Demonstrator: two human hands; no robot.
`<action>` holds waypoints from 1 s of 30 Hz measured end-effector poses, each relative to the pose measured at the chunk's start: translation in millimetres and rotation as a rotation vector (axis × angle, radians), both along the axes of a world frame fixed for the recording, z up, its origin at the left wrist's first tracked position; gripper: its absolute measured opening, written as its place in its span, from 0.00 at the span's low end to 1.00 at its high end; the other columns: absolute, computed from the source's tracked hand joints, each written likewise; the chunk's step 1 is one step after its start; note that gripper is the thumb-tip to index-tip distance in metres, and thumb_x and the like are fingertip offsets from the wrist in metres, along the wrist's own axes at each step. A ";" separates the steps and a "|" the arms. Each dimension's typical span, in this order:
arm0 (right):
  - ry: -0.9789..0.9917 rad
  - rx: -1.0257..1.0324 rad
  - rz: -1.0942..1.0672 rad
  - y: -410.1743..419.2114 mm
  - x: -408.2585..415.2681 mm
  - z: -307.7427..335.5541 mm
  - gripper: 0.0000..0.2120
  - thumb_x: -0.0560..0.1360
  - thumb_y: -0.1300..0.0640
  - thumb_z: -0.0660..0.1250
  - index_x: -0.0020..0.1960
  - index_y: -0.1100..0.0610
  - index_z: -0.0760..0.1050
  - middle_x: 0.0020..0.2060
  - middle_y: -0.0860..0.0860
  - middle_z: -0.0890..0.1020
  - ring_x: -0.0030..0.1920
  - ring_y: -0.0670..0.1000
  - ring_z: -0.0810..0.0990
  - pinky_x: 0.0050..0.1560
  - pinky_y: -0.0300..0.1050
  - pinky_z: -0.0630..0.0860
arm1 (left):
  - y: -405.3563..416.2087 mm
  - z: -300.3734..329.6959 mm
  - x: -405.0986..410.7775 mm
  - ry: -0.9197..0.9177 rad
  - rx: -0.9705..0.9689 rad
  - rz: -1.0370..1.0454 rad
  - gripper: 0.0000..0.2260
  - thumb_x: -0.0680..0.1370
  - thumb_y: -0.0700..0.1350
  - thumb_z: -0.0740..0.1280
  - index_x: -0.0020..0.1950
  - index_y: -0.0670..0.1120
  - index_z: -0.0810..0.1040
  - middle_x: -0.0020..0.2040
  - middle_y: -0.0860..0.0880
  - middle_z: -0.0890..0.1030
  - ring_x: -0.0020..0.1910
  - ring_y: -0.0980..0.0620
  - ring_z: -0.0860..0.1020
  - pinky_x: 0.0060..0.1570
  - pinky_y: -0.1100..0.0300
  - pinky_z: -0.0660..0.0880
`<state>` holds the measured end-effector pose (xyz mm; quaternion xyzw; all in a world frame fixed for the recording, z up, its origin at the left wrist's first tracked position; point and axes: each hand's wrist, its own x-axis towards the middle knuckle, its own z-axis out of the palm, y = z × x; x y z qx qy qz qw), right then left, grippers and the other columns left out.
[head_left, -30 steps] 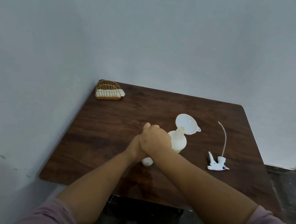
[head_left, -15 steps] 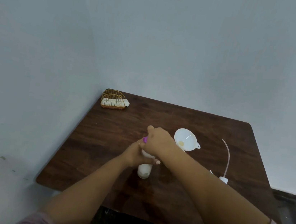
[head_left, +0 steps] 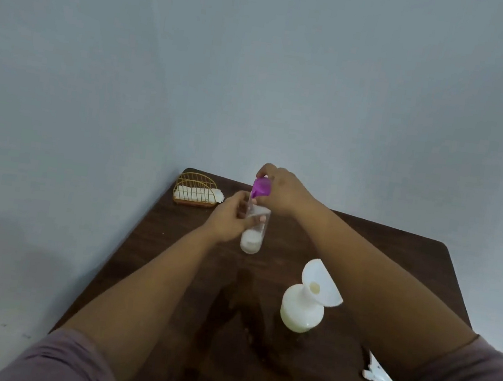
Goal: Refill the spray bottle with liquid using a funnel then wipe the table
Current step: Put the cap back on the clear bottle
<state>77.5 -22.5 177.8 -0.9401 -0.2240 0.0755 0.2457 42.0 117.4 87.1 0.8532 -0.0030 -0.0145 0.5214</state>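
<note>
My left hand grips a clear bottle with a little white liquid in its base, held above the dark wooden table. My right hand pinches its purple cap at the top of the bottle. Nearer to me stands the round white spray bottle holding pale liquid, with a white funnel tilted in its neck. The white spray trigger head lies at the right, partly hidden by my right arm.
A gold wire holder with a white cloth sits at the table's far left corner against the wall. A dark wet patch marks the table in front of me. Walls close in on the left and behind.
The clear bottle has come up off the table and moved away from the spray bottle. My right hand now holds the purple cap at its top. The view has tilted.
</note>
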 end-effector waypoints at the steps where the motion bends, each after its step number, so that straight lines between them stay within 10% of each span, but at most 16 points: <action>1: -0.001 0.024 -0.014 4.6 13.1 -1.5 0.25 0.71 0.57 0.72 0.65 0.55 0.68 0.56 0.56 0.73 0.54 0.55 0.74 0.49 0.43 0.71 | 3.6 1.8 14.2 -0.008 0.007 -0.005 0.23 0.75 0.50 0.73 0.66 0.48 0.69 0.55 0.52 0.77 0.52 0.52 0.78 0.47 0.61 0.76; 30: 0.054 -0.031 -0.085 76.9 172.8 -85.3 0.29 0.73 0.64 0.70 0.71 0.51 0.66 0.58 0.57 0.70 0.59 0.57 0.73 0.56 0.44 0.73 | 59.5 -61.4 175.2 0.083 0.184 0.014 0.26 0.78 0.47 0.70 0.71 0.48 0.61 0.66 0.44 0.75 0.62 0.43 0.76 0.57 0.52 0.75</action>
